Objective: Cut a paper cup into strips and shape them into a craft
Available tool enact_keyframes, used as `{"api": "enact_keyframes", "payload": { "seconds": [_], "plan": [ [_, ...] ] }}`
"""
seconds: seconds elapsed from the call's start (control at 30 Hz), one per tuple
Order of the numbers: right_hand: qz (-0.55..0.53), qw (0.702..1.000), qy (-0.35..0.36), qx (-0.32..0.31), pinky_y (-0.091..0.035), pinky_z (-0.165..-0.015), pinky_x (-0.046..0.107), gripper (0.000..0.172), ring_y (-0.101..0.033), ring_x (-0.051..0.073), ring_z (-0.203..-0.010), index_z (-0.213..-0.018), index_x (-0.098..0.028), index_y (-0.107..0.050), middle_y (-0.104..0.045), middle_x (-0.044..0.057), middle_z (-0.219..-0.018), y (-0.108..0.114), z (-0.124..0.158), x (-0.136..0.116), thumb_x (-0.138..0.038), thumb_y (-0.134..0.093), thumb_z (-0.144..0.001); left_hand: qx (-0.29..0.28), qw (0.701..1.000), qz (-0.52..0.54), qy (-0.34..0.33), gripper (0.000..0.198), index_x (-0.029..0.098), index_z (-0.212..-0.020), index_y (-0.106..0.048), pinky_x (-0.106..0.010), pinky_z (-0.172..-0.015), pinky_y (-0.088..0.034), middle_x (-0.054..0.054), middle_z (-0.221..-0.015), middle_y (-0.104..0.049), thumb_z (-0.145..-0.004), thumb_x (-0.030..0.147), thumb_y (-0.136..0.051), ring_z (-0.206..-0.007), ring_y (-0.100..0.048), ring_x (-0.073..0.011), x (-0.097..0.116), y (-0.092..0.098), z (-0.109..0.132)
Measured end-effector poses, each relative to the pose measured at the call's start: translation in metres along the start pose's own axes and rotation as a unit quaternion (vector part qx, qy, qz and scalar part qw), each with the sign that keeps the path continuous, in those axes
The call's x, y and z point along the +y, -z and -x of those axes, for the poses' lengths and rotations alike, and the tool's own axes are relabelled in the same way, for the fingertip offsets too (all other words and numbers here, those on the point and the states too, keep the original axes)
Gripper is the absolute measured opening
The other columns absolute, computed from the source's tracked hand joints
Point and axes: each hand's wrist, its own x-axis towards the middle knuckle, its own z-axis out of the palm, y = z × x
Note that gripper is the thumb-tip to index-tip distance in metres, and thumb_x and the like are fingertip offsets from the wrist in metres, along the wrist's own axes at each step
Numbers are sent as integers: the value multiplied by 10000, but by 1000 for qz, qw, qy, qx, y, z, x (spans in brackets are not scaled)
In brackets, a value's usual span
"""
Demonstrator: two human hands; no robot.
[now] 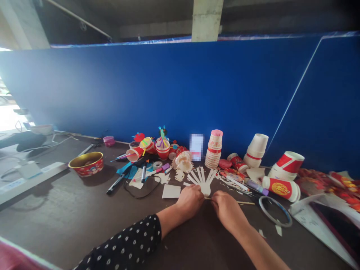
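A thin wooden stick lies level between my two hands, low over the table. My right hand is closed around it, with the stick's free end poking out to the right. My left hand is closed at its left end, fingertips pinched together and partly hidden. Just beyond the fingertips, a white paper cup cut into strips fans out away from me. Its near edge touches or almost touches the stick; I cannot tell which. A square white paper piece rests left of my left hand.
Stacked paper cups stand behind my hands, with more red and white cups to the right. A tape roll lies beside my right forearm. Markers and paper scraps are strewn left. A gold-rimmed red bowl sits farther left.
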Motion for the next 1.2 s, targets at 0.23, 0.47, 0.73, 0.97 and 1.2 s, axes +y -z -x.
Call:
{"api": "enact_keyframes", "payload": {
  "seconds": [0.23,0.47,0.73,0.97,1.2],
  "plan": [
    [38,999,-12,15,-376,-699,261,302,-576,191,-792,-773,-143,-649,-642,96,-839,-5,-2,-5,-94,-357,-834,3,1000,5,2,238,137,-768,-638,-293,-750,-444,-82,-858,-619,-848,201,-423,-825,-568,-196,2,5,2],
    [36,999,-18,12,-372,-706,250,317,-572,179,-807,-781,-155,-642,-639,91,-852,-5,-3,-5,-58,-342,-823,-2,1000,-5,-18,254,131,-725,-620,-291,-728,-443,-86,-835,-603,-857,205,-416,-806,-563,-200,0,2,0],
    [0,1000,-9,13,-368,-669,233,291,-572,156,-752,-729,-164,-637,-639,62,-790,1,-1,-3,-81,-369,-807,10,997,-32,-71,230,134,-775,-627,-291,-728,-453,-73,-841,-601,-856,195,-420,-798,-562,-192,1,-2,5],
    [-10,1000,-12,9,-373,-681,228,269,-573,155,-761,-729,-161,-639,-631,63,-784,3,-1,1,-111,-388,-813,-6,999,-19,-27,214,138,-751,-646,-281,-737,-459,-77,-832,-607,-833,211,-463,-803,-569,-189,3,-3,4],
    [-74,996,22,39,-375,-721,229,293,-561,157,-832,-953,-179,-645,-625,64,-879,-1,-3,-2,-170,-366,-863,-5,999,-28,-42,226,139,-761,-646,-285,-712,-454,-67,-804,-599,-845,203,-446,-763,-568,-185,4,-2,4]
  ]
}}
